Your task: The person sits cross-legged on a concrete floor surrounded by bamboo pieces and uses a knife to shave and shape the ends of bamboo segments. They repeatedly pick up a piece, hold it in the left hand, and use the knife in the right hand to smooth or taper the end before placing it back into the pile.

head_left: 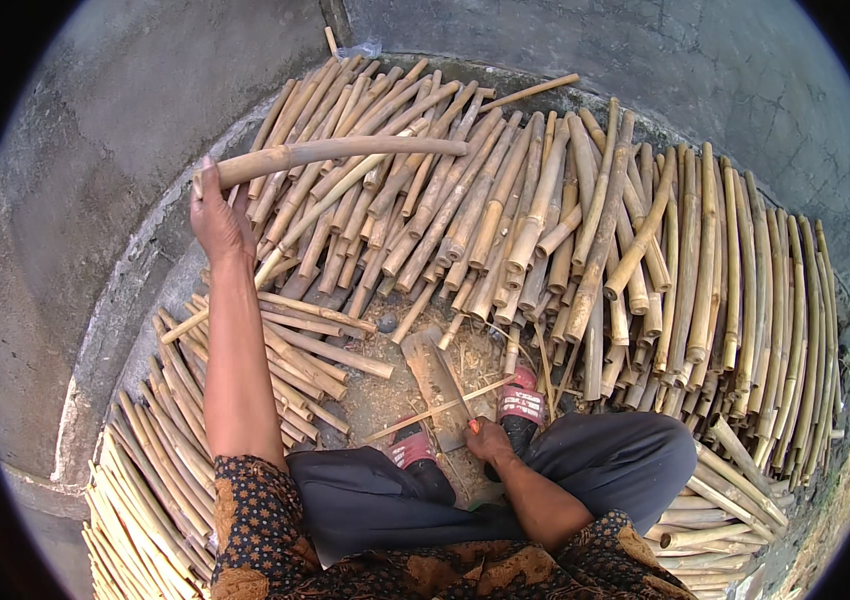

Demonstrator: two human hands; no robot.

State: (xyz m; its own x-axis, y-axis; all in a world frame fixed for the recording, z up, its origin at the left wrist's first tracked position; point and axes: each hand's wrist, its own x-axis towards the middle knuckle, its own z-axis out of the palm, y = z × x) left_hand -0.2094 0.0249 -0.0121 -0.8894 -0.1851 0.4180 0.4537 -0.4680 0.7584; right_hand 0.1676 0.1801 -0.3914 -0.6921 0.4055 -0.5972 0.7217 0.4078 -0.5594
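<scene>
Raised at the left, my left hand (pixel 220 222) is closed around the near end of a bamboo pole (pixel 345 149). The pole reaches to the right over the big pile and bends slightly. My right hand (pixel 490 441) is low between my knees, closed on the orange handle of a long-bladed knife (pixel 456 383). Its blade points away from me, beside a flat wooden block (pixel 425 370) on the ground. A thin bamboo strip (pixel 415 415) lies across in front of my feet, near the blade.
A large pile of cut bamboo poles (pixel 505 210) spreads ahead and to the right. More poles (pixel 160 440) lie at the left, and others (pixel 725 500) at the lower right. Concrete walls (pixel 145 130) stand behind. My feet in red-and-black footwear (pixel 522 402) flank the block amid shavings.
</scene>
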